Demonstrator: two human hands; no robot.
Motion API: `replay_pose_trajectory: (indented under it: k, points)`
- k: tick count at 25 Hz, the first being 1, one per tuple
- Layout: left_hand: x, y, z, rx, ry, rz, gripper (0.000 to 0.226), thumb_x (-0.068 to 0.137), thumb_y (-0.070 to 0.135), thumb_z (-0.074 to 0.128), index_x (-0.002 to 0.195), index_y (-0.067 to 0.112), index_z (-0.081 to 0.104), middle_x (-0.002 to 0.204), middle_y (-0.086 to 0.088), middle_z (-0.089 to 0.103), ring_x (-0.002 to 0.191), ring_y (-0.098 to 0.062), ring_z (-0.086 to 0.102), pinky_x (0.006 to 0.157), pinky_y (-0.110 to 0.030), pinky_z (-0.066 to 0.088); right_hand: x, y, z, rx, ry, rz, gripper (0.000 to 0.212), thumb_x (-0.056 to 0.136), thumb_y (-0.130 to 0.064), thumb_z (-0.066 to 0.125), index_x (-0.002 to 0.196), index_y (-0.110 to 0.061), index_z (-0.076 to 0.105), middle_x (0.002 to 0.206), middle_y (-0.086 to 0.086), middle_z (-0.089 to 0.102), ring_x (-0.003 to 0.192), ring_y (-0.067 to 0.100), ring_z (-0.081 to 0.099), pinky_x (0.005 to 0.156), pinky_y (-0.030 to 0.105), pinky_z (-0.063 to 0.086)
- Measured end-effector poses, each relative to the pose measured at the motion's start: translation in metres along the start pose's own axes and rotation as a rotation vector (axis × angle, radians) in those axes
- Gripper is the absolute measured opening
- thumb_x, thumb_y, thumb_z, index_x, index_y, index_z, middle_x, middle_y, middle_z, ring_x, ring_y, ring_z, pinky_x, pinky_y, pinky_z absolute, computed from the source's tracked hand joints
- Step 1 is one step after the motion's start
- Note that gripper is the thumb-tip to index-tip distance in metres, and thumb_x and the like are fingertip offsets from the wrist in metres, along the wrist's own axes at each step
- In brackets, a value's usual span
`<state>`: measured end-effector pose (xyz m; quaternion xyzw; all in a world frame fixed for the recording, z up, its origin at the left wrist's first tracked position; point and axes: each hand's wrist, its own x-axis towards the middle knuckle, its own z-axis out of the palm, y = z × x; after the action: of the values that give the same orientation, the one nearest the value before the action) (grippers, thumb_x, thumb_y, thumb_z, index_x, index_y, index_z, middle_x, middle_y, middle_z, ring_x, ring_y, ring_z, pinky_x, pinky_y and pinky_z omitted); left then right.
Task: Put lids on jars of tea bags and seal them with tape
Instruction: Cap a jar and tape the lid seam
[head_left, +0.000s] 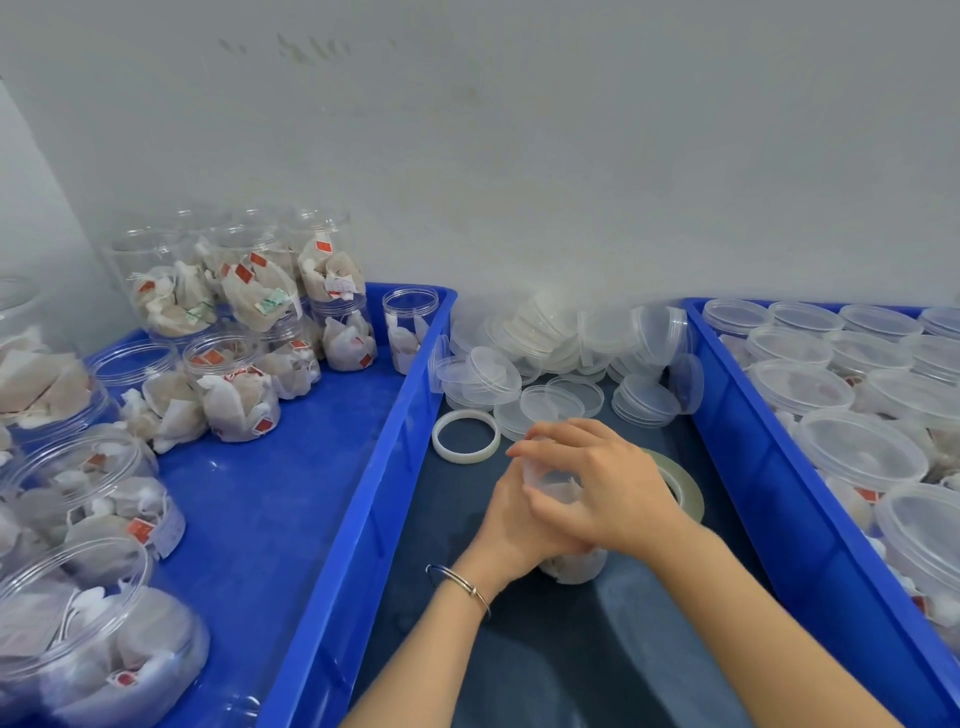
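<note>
Left of the jar (563, 499), a blue tray (291, 467) carries open jars of tea bags. The left hand (511, 525) grips the jar's side while the right hand (597, 483) curls over its top. Right of it lies a tape roll (683, 480), then a tray of lidded jars (852, 447).

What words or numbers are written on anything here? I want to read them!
No text here can be read.
Red tags on the tea bags: print too small and blurred.
Green and white tags: marks blurred.
White label in a back jar: red print, unreadable.
Lids, tape roll, blue bins: no writing visible.
</note>
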<state>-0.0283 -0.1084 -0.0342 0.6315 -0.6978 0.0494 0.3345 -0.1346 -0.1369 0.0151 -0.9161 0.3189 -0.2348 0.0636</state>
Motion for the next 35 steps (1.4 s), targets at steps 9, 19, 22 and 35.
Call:
replay_pose_trajectory:
  k: [9, 19, 22, 35]
  points:
    - [-0.024, -0.005, 0.005, -0.749, 0.050, -0.379, 0.083, 0.051, 0.024, 0.092, 0.122, 0.028, 0.049, 0.118, 0.014, 0.061, 0.112, 0.004, 0.055, 0.092, -0.013, 0.043, -0.021, 0.031, -0.015, 0.588, 0.268, 0.321, 0.047, 0.090, -0.039, 0.048, 0.135, -0.027, 0.052, 0.133, -0.021, 0.045, 0.127, 0.004, 0.044, 0.096, 0.009, 0.033]
    - [0.003, -0.009, -0.030, -1.000, 0.383, -0.510, 0.030, 0.093, 0.036, 0.059, 0.123, 0.033, 0.052, 0.124, 0.016, 0.055, 0.110, 0.011, 0.053, 0.079, -0.002, 0.042, -0.066, 0.083, 0.010, 0.018, -0.219, 0.497, 0.015, 0.100, -0.037, 0.038, 0.106, -0.026, 0.047, 0.103, -0.010, 0.055, 0.109, 0.008, 0.052, 0.117, 0.052, 0.016]
    - [0.030, 0.002, -0.047, -0.776, 0.318, -0.377, 0.024, 0.099, 0.023, 0.052, 0.122, 0.025, 0.056, 0.121, 0.017, 0.057, 0.105, 0.018, 0.051, 0.083, -0.002, 0.040, -0.042, 0.057, -0.012, 0.634, 0.269, 0.627, 0.026, 0.097, -0.046, 0.043, 0.094, -0.020, 0.049, 0.077, -0.006, 0.058, 0.067, 0.007, 0.055, 0.073, 0.032, 0.052]
    - [0.033, 0.026, -0.057, -0.818, 0.146, -0.239, 0.042, 0.100, 0.028, 0.048, 0.140, 0.016, 0.046, 0.138, 0.010, 0.049, 0.115, 0.020, 0.045, 0.099, -0.008, 0.038, -0.025, 0.016, -0.037, 0.559, 0.317, 0.212, 0.040, 0.087, -0.051, 0.042, 0.103, -0.014, 0.045, 0.068, -0.008, 0.047, 0.055, 0.004, 0.040, 0.050, 0.019, 0.035]
